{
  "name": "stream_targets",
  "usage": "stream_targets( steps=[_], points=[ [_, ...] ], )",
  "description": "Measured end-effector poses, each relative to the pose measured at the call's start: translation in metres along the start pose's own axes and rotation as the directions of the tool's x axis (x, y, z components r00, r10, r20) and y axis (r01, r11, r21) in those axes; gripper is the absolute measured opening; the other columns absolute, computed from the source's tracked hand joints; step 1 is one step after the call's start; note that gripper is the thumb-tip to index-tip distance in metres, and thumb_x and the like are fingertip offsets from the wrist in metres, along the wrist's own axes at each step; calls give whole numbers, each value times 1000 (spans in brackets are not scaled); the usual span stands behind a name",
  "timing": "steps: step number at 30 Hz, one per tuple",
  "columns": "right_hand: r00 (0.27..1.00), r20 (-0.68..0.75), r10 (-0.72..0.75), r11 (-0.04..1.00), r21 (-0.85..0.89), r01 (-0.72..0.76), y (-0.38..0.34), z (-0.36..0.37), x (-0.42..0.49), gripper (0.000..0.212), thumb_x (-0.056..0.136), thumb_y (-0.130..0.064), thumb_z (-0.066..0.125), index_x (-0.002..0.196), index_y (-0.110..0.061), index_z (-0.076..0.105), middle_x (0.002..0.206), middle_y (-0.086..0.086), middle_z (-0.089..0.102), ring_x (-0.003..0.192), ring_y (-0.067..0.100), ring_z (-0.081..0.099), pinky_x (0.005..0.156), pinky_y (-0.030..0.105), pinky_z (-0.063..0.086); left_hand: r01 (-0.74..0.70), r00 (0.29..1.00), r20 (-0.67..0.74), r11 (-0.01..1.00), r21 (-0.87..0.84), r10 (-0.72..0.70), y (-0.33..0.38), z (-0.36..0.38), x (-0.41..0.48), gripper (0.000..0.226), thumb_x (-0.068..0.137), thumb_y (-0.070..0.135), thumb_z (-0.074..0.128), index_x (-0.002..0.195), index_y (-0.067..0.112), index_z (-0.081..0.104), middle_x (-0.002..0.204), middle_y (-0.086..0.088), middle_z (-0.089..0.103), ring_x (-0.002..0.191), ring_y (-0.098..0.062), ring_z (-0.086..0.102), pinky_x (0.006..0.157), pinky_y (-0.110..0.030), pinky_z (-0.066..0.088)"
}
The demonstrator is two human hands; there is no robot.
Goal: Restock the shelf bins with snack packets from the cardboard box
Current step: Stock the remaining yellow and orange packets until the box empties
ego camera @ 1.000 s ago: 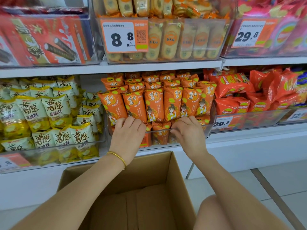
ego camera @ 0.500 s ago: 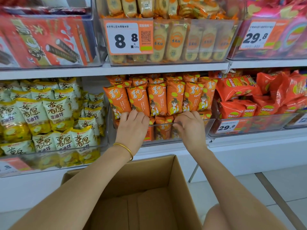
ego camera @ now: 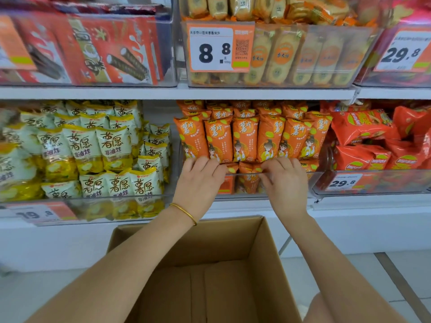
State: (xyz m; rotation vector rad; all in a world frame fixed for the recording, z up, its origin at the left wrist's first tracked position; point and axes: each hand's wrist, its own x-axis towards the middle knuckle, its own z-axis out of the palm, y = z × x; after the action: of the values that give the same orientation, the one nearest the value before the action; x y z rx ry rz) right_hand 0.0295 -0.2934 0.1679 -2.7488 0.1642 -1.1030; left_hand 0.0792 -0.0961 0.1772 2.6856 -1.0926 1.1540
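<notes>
Straightening front row. Cardboard box nearest, bare bottom showing. Left hand, right hand: grip narrow, curled at lower ends of orange packets behind front edge of bin; pinch undetermined. Push evenly, keep packets upright.

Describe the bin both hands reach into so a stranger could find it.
On the lower white shelf, look above the open brown cardboard box for the middle clear plastic bin. It alone holds upright orange packets, flanked by yellow-white packets and red bags.

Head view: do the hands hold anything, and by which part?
The left hand and right hand touch bottom ends of the orange snack packets; a grip cannot be told.
</notes>
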Motion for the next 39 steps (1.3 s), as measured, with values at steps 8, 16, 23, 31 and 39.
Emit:
stream_targets(
  steps=[8,16,23,31,39],
  points=[
    [978,108,-179,838,538,94,-194,3,16,30,92,-10,54,121,-6,59,115,9,60,105,26,56,91,30,45,241,959,-174,967,81,-224,-116,-68,-79,22,83,12,63,105,13,66,106,-8,64,102,-28,46,83,-39,35],
    [825,533,190,468,690,-553,-298,56,64,66,100,-43,40,152,-8,16,157,7,25,145,20,20,111,25,16,283,911,227,921,267,-345,-220,-58,-107,62,95,48,28,150,21,24,154,-17,24,140,-39,24,112,-61,14],
    [794,566,224,481,644,-595,-309,80,73,56,99,-43,42,139,-5,34,125,0,50,123,17,46,91,22,34,194,965,125,946,260,-232,-242,-52,-118,58,99,48,26,149,19,27,150,-20,33,139,-39,29,114,-57,16],
    [767,574,288,323,696,-642,-303,97,108,65,97,-52,41,151,-18,28,153,3,35,140,21,32,116,41,26,231,942,171,928,294,-288,-269,-48,-117,61,99,51,19,148,16,28,153,-20,26,142,-39,19,113,-57,16],
    [745,635,206,271,694,-666,-291,106,111,71,88,-62,48,147,-24,36,147,-1,44,134,19,42,113,44,31,258,944,149,941,219,-294,-266,-54,-116,59,99,47,24,144,11,37,148,-20,35,140,-39,26,114,-55,18]
  ],
)
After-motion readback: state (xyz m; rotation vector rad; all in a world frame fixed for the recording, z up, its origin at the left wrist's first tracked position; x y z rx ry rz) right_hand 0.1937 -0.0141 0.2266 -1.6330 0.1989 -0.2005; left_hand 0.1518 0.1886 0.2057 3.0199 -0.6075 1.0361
